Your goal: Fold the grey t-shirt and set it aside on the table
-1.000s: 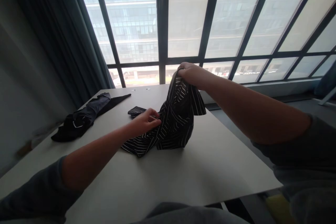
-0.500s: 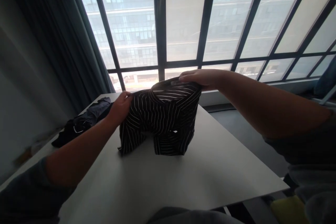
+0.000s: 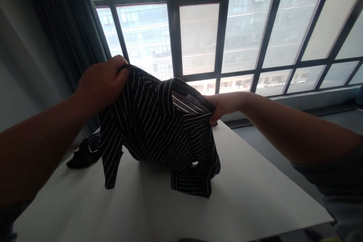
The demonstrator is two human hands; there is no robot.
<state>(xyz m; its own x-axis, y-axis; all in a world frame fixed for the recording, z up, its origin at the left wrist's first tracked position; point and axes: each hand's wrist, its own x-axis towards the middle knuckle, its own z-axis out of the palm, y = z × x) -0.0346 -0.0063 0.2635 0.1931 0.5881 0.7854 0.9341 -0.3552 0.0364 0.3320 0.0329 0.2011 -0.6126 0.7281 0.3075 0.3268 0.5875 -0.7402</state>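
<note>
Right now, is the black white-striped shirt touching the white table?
Touching. The head view shows the black white-striped shirt held up by both hands, its lower folds resting bunched on the white table.

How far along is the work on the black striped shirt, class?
Done: the black white-striped fabric shirt is gripped at its top by the left hand and right hand. In hand: it hangs spread between them, its lower part bunched on the white table. Left: it is not yet flat or folded; the dark crumpled garment lies untouched.
</note>
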